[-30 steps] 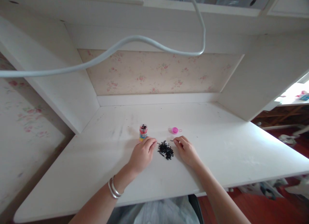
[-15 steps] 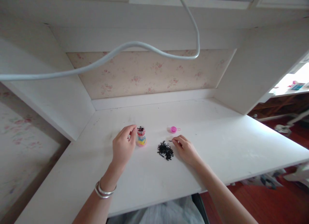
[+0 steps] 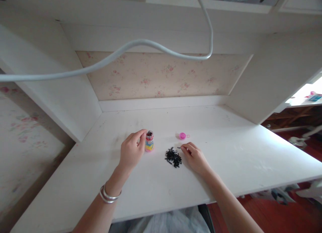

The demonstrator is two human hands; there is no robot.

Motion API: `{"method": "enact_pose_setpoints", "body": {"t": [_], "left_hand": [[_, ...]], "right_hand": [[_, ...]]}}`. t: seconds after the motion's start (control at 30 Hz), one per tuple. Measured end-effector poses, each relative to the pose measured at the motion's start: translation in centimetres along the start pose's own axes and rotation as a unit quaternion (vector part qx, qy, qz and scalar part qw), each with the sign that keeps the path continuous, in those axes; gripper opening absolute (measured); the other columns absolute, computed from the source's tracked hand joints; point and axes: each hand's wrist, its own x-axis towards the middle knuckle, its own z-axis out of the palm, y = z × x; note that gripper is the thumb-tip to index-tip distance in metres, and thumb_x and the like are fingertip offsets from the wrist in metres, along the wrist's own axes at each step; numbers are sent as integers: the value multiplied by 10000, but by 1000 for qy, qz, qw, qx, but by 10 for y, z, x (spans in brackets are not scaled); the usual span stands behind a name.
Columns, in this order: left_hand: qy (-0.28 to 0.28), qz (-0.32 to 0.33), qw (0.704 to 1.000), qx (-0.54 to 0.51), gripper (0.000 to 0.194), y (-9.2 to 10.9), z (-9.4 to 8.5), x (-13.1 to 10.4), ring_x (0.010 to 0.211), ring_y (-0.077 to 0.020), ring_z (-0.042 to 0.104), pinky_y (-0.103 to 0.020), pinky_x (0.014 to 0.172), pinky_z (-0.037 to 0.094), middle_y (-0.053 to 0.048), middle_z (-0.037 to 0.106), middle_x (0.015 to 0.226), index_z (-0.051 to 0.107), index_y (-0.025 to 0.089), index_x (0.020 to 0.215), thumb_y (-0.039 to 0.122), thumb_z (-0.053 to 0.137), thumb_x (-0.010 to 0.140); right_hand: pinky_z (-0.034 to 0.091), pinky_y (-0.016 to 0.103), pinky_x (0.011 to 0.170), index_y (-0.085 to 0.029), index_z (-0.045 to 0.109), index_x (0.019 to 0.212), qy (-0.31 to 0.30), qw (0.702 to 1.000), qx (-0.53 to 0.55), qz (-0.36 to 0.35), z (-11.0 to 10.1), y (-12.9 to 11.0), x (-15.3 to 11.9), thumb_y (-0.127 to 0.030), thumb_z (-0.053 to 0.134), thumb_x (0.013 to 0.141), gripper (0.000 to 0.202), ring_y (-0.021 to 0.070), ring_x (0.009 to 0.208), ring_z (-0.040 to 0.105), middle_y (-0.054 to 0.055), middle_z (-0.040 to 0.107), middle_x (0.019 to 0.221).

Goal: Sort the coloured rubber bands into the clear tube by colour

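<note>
A small clear jar point(image 3: 149, 142) with a colourful label stands upright on the white desk, dark pieces showing at its open mouth. My left hand point(image 3: 132, 148) is at the jar's left side near the rim, thumb and fingertips pinched; what they hold, if anything, is too small to make out. A loose pile of small black bands point(image 3: 173, 157) lies right of the jar. Just right of the pile, my right hand point(image 3: 195, 157) pinches one small black piece point(image 3: 178, 147). Behind it lies a pink round lid point(image 3: 182, 136) with a small loop.
A white cable point(image 3: 141, 42) hangs across the upper view in front of the shelf. White side panels point(image 3: 271, 78) and a floral-papered back wall point(image 3: 161, 75) enclose the desk point(image 3: 151, 189). Its front edge runs close to my lap.
The view has shifted slightly. The dark piece that showed between my left fingertips and the jar's mouth no longer shows there. My right hand keeps its pinch beside the pile.
</note>
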Motion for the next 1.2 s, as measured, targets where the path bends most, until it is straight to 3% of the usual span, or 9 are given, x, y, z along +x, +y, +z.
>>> {"method": "enact_pose_setpoints", "body": {"t": [0.3,0.53,0.67,0.97,1.2], "left_hand": [[-28,35,999,14,240,-2,-2,1,906,-148,638,-258,789,508,-21,704,1014,643,237,1082,267,462,928],[-27,157,979,130,303,-8,-2,-1,937,-186,620,-319,832,489,-29,711,1040,608,225,1156,153,454,904],[-41,186,970,150,331,-10,-3,-1,936,-187,622,-316,814,503,-34,703,1075,594,243,1185,150,462,896],[-4,148,986,79,244,-8,-1,1,926,-166,639,-303,837,507,-50,718,997,630,222,1099,227,460,924],[-16,116,993,26,209,-7,0,1,916,-150,638,-292,853,499,-34,706,999,626,223,1070,225,478,923]], "right_hand": [[450,285,697,-211,634,932,-2,1000,-5,0,-1,0,-1,-390,389,957,305,170,739,590,63,626,919],[449,282,712,-204,644,932,1,1000,-5,-3,0,-1,0,-383,395,953,306,173,763,596,65,632,927],[451,282,709,-201,645,931,2,1000,-4,-5,0,0,0,-388,395,953,312,172,757,597,64,630,920],[459,291,697,-204,657,925,6,1000,4,-5,0,-2,0,-397,390,947,331,178,750,600,74,640,919],[454,286,694,-198,651,906,20,999,25,10,0,0,1,-412,416,940,319,164,709,577,61,633,900]]}}
